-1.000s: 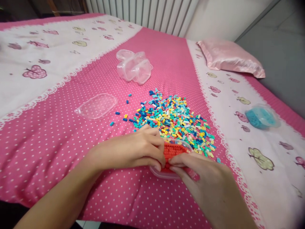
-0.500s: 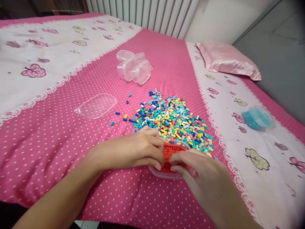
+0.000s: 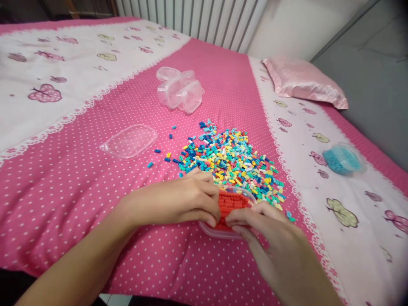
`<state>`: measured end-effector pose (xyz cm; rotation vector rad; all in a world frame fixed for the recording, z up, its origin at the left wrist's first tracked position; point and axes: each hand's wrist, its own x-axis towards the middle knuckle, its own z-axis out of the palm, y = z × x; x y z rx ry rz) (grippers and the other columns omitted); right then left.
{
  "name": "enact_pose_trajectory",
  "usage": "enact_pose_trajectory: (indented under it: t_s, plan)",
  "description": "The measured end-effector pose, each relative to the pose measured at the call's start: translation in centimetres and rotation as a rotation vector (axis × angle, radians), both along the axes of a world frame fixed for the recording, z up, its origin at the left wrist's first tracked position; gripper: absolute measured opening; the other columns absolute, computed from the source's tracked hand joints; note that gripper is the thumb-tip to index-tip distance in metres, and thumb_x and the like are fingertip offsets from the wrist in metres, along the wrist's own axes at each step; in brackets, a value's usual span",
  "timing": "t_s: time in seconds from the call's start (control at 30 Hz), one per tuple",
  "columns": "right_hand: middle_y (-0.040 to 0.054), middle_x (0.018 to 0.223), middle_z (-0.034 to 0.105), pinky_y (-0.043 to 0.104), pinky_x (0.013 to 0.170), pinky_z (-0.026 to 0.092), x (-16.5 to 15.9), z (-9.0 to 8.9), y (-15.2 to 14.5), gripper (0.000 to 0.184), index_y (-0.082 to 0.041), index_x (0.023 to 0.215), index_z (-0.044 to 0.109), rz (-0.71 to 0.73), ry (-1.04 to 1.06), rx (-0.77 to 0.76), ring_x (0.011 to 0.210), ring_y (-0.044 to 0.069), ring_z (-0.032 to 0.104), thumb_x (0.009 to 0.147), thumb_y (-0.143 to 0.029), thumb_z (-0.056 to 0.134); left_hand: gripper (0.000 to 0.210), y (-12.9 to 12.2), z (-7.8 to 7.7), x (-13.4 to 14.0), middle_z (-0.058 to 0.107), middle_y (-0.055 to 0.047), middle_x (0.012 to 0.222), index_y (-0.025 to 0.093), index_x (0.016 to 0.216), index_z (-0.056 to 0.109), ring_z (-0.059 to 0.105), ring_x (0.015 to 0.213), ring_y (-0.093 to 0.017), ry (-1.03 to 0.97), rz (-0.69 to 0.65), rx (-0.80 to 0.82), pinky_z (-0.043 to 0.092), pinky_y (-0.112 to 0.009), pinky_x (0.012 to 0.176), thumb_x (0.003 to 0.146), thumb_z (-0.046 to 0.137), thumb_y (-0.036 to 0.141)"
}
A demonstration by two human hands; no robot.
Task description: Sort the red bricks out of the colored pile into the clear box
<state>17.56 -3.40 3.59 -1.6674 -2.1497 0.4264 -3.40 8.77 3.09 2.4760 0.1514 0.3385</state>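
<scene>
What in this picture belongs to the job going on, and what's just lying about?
Part of the job, it seems:
left hand and right hand, at the clear container
red pieces inside it
mixed pile of pieces just beyond
possibly the loose lid, stacked containers and blue pieces, all untouched

Probably just there:
pink pillow
patterned bedspread underneath

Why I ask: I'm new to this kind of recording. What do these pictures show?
There is no machine: these are a person's own bare left hand and right hand, seen from a camera worn on the head, looking forward and down. On the patterned bedsheet lie a pile of multicoloured toy bricks, a clear lid to its left, a cluster of clear plastic containers farther off and, at the right, a container of blue bricks and a pink pillow. Both hands have their fingers at a clear tub of red bricks, beside the pile; whether either pinches a brick is hidden.
</scene>
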Motion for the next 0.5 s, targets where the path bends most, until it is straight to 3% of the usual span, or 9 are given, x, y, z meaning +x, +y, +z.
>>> enact_pose_trajectory:
  t_s: [0.2, 0.5]
  plan:
    - [0.0017, 0.09, 0.07, 0.028, 0.071, 0.055, 0.36, 0.08, 0.25, 0.025, -0.03, 0.102, 0.071, 0.002, 0.062, -0.019, 0.083, 0.018, 0.068, 0.095, -0.014, 0.053, 0.023, -0.06, 0.02, -0.01, 0.067, -0.003, 0.09, 0.022, 0.087, 0.07, 0.054, 0.088, -0.018, -0.012, 0.014, 0.021, 0.036, -0.032, 0.085, 0.101, 0.054, 0.029]
    - [0.0027, 0.086, 0.07, 0.029, 0.068, 0.055, -0.03, -0.07, 0.48, 0.025, -0.029, 0.098, 0.07, 0.007, 0.087, -0.002, 0.08, 0.019, 0.067, 0.095, -0.013, 0.051, 0.02, -0.12, 0.08, 0.05, 0.067, -0.002, 0.089, 0.021, 0.086, 0.069, 0.055, 0.088, -0.018, -0.012, 0.019, 0.026, 0.036, -0.031, 0.085, 0.1, 0.056, 0.027]
